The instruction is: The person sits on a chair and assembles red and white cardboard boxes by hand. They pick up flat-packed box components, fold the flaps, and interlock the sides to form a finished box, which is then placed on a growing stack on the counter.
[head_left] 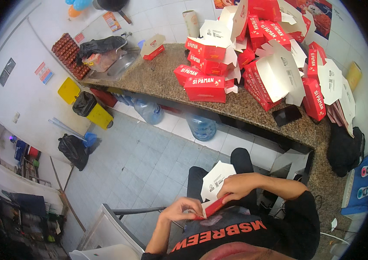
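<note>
A red and white cardboard takeaway box (pixel 217 178) sits over my lap, its white lid flap standing up and its red side toward me. At the box's left end, my left hand (pixel 183 209) pinches a corner with bent fingers. My right hand (pixel 238 184) grips the other end, its fingers reaching inside and partly hidden by the wall. Beyond my knees, a big pile of similar boxes (pixel 204 88) covers much of the granite counter (pixel 162 78). Some lie with lids open, among them a large box (pixel 275 78) at the pile's front.
A dark phone (pixel 287 115) rests at the counter's near edge. Flat cardboard blanks (pixel 342 115) lean at the right. Blue water bottles (pixel 202 128) stand beneath the counter. Leftward are a yellow bin (pixel 99 115), a black bag (pixel 74 151) and a sink (pixel 123 65).
</note>
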A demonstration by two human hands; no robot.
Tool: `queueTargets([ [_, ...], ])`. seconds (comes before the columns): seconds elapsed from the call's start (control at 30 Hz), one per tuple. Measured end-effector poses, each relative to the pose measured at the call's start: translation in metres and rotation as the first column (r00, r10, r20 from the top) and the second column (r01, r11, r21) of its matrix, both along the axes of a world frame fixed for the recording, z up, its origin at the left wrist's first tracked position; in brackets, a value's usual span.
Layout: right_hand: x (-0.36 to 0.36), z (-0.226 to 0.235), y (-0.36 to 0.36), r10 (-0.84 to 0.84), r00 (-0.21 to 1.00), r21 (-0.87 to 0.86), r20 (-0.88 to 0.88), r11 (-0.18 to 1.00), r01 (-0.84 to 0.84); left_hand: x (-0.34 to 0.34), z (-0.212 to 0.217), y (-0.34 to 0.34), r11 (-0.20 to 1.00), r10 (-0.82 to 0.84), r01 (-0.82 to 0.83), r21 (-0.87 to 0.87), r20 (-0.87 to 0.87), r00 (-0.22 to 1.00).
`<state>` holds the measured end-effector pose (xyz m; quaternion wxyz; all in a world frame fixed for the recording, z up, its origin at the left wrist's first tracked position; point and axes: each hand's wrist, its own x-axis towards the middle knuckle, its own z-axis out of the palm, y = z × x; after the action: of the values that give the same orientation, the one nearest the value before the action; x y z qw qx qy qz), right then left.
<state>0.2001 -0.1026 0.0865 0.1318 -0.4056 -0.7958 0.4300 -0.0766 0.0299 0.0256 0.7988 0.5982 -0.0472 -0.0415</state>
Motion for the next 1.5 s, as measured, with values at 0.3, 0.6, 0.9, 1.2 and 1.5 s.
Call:
queueTargets([
  [0.3, -0.015, 0.006, 0.007, -0.038, 0.932, 0.32, 0.361, 0.944, -0.086, 0.012, 0.003, -0.013, 0.999, -0.027, -0.007, -0.053, -0.616, 0.788],
  [0.6, -0.015, -0.081, -0.024, -0.445, 0.78, 0.161, -0.44, 0.816, 0.556, 0.013, -0.013, -0.032, 0.948, 0.066, -0.236, -0.212, -0.596, 0.8],
  [0.9, -0.044, -0.071, -0.016, -0.476, 0.864, -0.051, -0.162, 0.879, 0.474, 0.01, -0.016, -0.041, 0.94, 0.091, -0.272, -0.206, -0.617, 0.782],
  [1.2, -0.029, -0.072, 0.006, -0.221, 0.94, 0.038, -0.259, 0.97, 0.238, 0.011, -0.015, -0.044, 0.955, 0.152, -0.274, -0.111, -0.611, 0.777],
  [1.5, -0.034, -0.079, 0.005, -0.084, 0.956, 0.03, -0.282, 0.995, 0.096, 0.014, -0.004, -0.042, 0.977, 0.18, -0.212, 0.013, -0.581, 0.794],
])
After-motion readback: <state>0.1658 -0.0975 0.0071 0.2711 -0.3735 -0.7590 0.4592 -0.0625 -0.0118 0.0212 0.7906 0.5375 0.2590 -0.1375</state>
